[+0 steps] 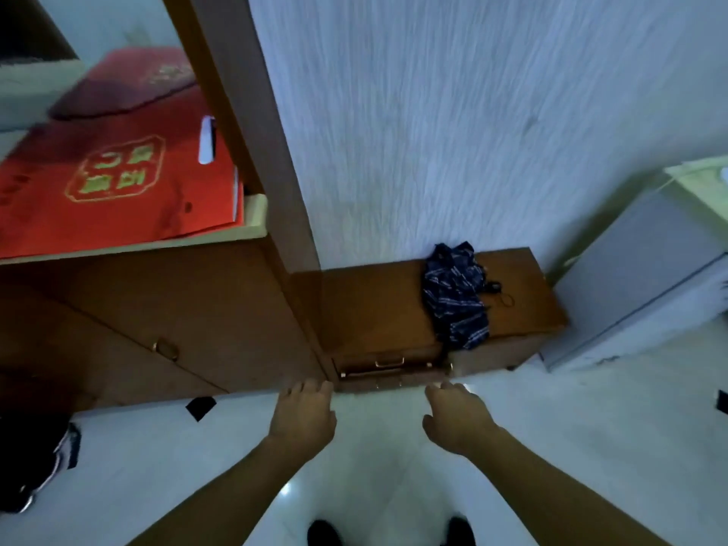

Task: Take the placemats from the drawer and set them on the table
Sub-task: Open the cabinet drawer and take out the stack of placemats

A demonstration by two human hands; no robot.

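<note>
Shoes [390,532], pale floor [551,447]. Left hand [303,415] and right hand [457,417]: empty, fingers loosely spread, near low cabinet's drawer [388,368]. Drawer apparently just ajar; placemats unseen, presumably inside. Likely light, floppy; lift by opposite edges.

From my feed: red folder [114,183] with gold print on the left shelf [252,224], crumpled navy striped cloth [457,297] on the low wooden cabinet [378,305], grey box [646,285] at right.

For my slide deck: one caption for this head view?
Both bare hands, left hand and right hand, reach toward the low brown wooden drawer.
</note>
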